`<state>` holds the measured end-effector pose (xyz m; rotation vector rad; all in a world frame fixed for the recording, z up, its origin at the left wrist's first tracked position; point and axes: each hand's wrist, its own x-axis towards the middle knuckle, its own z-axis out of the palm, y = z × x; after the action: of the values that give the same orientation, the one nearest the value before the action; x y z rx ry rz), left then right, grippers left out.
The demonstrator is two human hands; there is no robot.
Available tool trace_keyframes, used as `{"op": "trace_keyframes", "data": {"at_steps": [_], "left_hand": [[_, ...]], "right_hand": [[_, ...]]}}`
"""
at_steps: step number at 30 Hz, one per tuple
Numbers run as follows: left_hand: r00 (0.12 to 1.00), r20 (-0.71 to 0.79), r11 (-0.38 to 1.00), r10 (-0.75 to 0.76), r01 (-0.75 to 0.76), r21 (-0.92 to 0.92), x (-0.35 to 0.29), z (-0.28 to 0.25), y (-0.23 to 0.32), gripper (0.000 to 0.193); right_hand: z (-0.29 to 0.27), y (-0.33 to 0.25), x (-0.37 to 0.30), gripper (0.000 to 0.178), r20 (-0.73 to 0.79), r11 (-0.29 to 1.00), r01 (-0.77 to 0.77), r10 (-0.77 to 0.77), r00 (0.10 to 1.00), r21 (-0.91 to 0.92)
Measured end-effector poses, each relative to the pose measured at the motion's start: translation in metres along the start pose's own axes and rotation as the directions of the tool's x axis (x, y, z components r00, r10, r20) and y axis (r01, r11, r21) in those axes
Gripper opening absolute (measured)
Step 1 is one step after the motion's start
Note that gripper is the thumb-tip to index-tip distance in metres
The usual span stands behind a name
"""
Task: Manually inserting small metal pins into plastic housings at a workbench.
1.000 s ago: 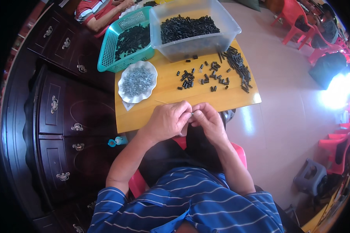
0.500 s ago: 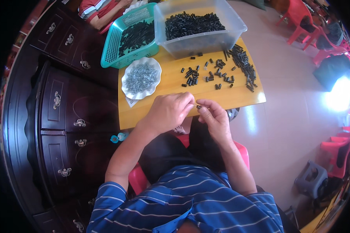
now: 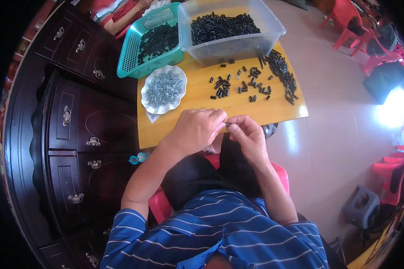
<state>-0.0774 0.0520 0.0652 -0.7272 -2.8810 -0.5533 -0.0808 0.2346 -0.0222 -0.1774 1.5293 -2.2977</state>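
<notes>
Just past the table's near edge, my two hands meet above my lap. Between the thumb and forefinger of my right hand is a small black cylindrical piece. My left hand is closed in a pinch against the piece's left end; whatever its fingertips hold is hidden. Beyond the hands, short black tube-like pieces lie scattered on the wooden table. To the left, a white wavy-edged plate carries a heap of small clear or silvery bits.
A clear plastic bin full of short black pieces stands at the back, beside a green mesh basket of black pieces. Longer black sticks lie along the right. Dark drawers flank the left; another person's arm shows beyond.
My left fingertips have closed up to the black piece, which shows less than before. The hands otherwise stay in place, and the view has shifted slightly.
</notes>
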Motion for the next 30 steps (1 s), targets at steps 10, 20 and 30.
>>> {"op": "trace_keyframes", "data": {"at_steps": [10, 20, 30], "left_hand": [[0.988, 0.023, 0.861, -0.154, 0.146, -0.488, 0.019, -0.001, -0.008, 0.010], [0.967, -0.132, 0.952, -0.217, 0.179, -0.249, 0.110, 0.057, -0.046, 0.008], [0.979, -0.083, 0.979, -0.188, 0.193, 0.062, 0.159, 0.093, -0.064, 0.011]], "right_hand": [[-0.008, -0.001, 0.004, 0.013, 0.073, 0.939, -0.097, 0.076, 0.994, 0.329], [-0.014, 0.001, 0.004, 0.015, 0.079, 0.848, -0.188, 0.171, 0.982, 0.495], [-0.018, 0.002, 0.006, 0.015, 0.101, 0.809, -0.225, 0.203, 0.974, 0.543]]}}
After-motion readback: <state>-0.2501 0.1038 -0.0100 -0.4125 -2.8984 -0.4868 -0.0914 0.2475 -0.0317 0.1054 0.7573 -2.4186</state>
